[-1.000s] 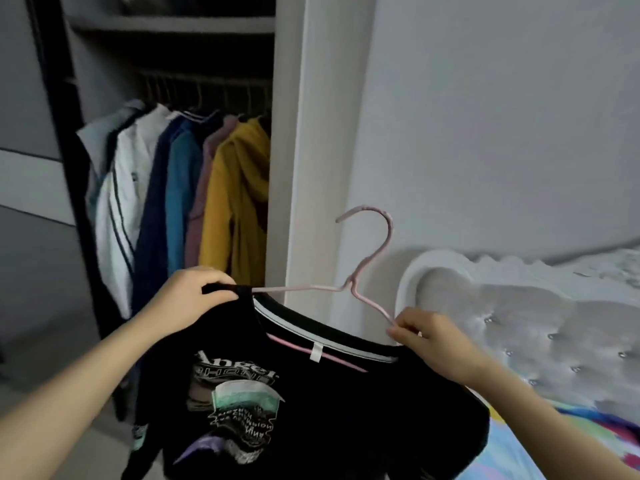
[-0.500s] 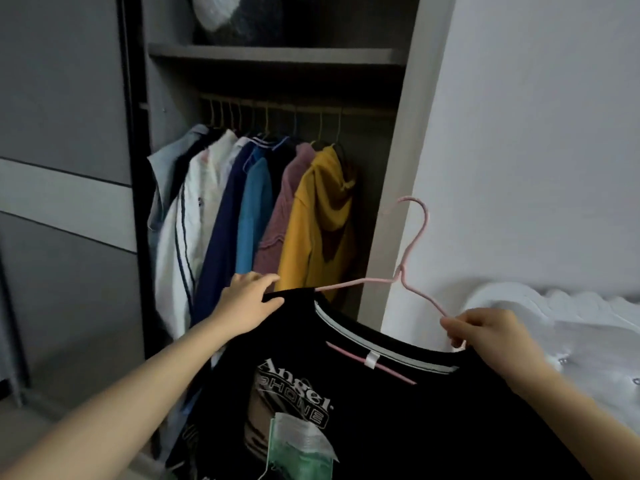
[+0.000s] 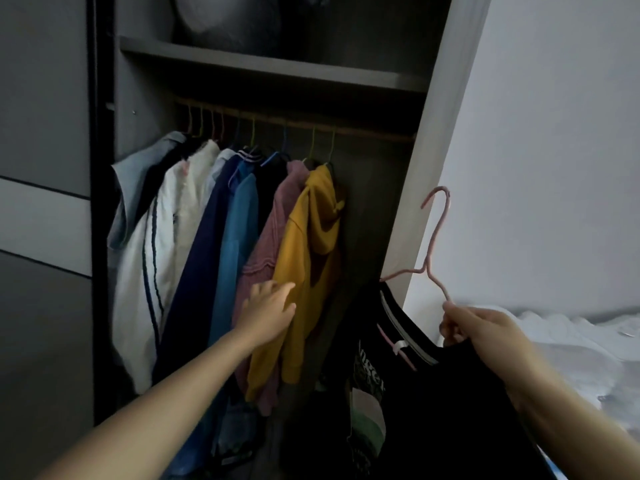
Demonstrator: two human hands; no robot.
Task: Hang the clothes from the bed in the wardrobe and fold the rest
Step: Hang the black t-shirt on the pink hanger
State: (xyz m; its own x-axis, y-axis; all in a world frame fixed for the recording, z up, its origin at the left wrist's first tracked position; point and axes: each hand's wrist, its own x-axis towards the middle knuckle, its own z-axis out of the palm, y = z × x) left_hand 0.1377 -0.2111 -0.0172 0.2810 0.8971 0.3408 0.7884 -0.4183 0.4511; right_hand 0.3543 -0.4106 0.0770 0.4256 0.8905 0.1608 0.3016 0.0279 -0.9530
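Clothes (image 3: 194, 244) hang in a row on the rail (image 3: 363, 131) inside the wardrobe (image 3: 277, 69), bunched toward its left side. The yellow hoodie (image 3: 308, 237) is the rightmost of them. The left hand (image 3: 268, 311) reaches in with fingers straight and close together, fingertips laid on the hoodie's sleeve. Right of the hoodie, low in front of the wardrobe's right edge, a black T-shirt (image 3: 433, 393) droops from a pink hanger (image 3: 437, 230), well below the rail; the hook stands free against the wall (image 3: 554, 150). The right hand (image 3: 481, 327) pinches the hanger's right arm with curled fingers, the shirt hanging below and left of it. The bed (image 3: 571, 341) lies just beyond, at the right edge.
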